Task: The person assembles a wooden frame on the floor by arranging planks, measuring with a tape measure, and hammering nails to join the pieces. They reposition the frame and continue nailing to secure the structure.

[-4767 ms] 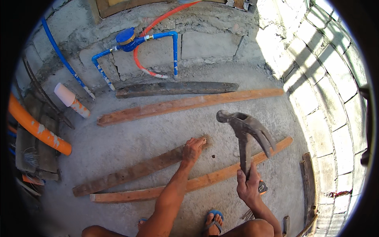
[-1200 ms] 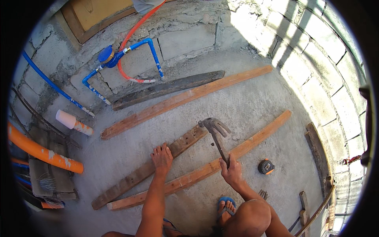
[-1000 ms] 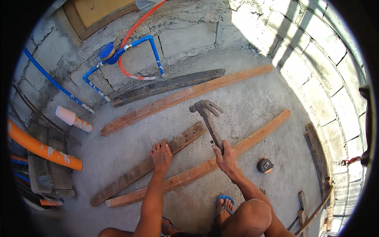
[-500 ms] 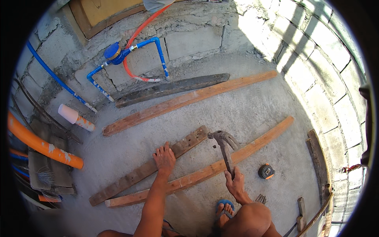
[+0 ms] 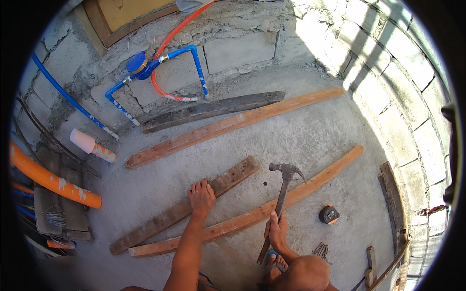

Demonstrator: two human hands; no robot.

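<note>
My left hand (image 5: 201, 196) lies across a dark, weathered wooden board (image 5: 160, 222), its fingers bent over the far edge and holding it to the floor. Nail holes or nails dot the board's upper right end; which they are is hard to tell. In my right hand (image 5: 277, 231) is a claw hammer (image 5: 282, 193), gripped around its lower handle with the head raised. The hammer head appears above the floor, right of the board's end. A longer reddish-brown timber (image 5: 238, 223) passes beneath the hammer in view, nearer to me than the dark board.
A tape measure (image 5: 329, 214) and loose nails (image 5: 321, 250) lie to the right. Farther off are another reddish timber (image 5: 233, 123) and a grey one (image 5: 213, 107). Blue pipes with a water meter (image 5: 141, 66) stand at the block wall; an orange pipe (image 5: 56, 179) is at left.
The hammer has shifted right and turned, so its claw now points right. My right hand has moved slightly left and nearer to me. My left hand stays on the board.
</note>
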